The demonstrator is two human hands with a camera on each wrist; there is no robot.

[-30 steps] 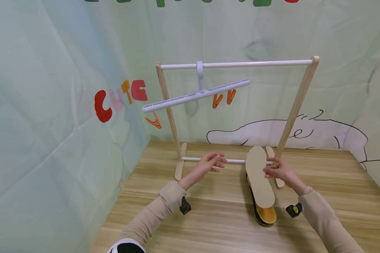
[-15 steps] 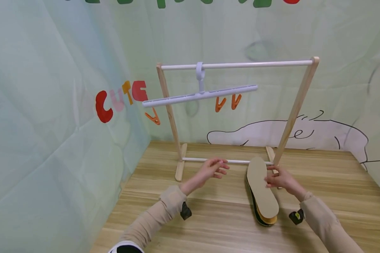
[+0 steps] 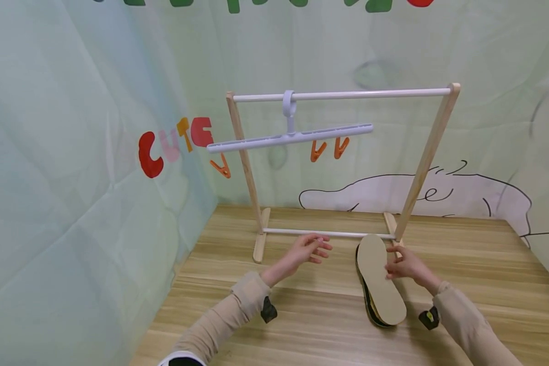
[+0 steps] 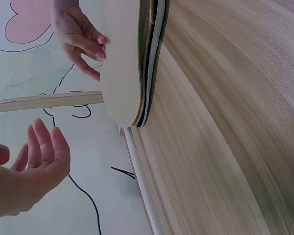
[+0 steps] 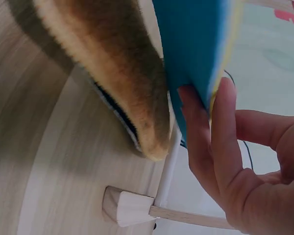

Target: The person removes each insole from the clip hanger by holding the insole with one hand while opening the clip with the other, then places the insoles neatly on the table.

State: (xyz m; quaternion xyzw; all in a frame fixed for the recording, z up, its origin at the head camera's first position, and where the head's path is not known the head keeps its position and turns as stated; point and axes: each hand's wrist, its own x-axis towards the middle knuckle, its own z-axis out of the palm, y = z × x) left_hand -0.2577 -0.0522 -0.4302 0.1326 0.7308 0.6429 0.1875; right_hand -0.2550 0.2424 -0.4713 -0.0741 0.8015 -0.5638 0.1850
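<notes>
My right hand [image 3: 407,264] pinches a beige insole [image 3: 380,284] at its right edge. In the right wrist view the insole's underside [image 5: 191,44] is blue, with finger and thumb on either side of its edge. Beneath it sits a stack of other insoles on the table; the upper one is a fuzzy tan insole [image 5: 122,73], with dark and pale layers showing below in the left wrist view. To the left of the stack my left hand [image 3: 304,251] hovers with relaxed fingers, holding nothing.
A wooden rack [image 3: 423,168] with white bars stands at the back of the table [image 3: 311,325]. From its top bar hangs a pale lilac hanger [image 3: 290,138]. Orange clips [image 3: 317,151] dangle from it, two right and one left. A patterned cloth [image 3: 96,229] encloses the table.
My right hand has brought the beige insole down and toward me, so it covers more of the stack. The hanger has swung a little, its right end lower. My left hand has barely moved.
</notes>
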